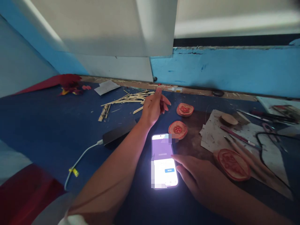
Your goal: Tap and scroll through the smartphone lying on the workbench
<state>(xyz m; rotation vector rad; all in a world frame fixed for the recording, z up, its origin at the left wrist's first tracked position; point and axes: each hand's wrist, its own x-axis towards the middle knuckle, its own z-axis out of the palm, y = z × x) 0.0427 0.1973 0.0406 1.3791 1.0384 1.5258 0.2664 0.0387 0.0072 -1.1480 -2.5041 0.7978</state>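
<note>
Lit phone [161, 170] lying lengthwise away from viewer | right hand [199, 175] nearer, bordering its right edge, fingers apart, seemingly touching | left hand [152, 107] extending beyond, fingers parted

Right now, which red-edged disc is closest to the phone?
The disc with the flower-like red mark, right by the phone's top right corner. Another disc sits behind it, nearer the wall; the third disc is beyond the right hand.

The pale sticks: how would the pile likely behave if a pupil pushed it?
The sticks look thin and straight, so each is probably light and fairly stiff. Lying loose and crossed, they would likely slide apart. Being so slender, they might snap if pressed hard.
</note>
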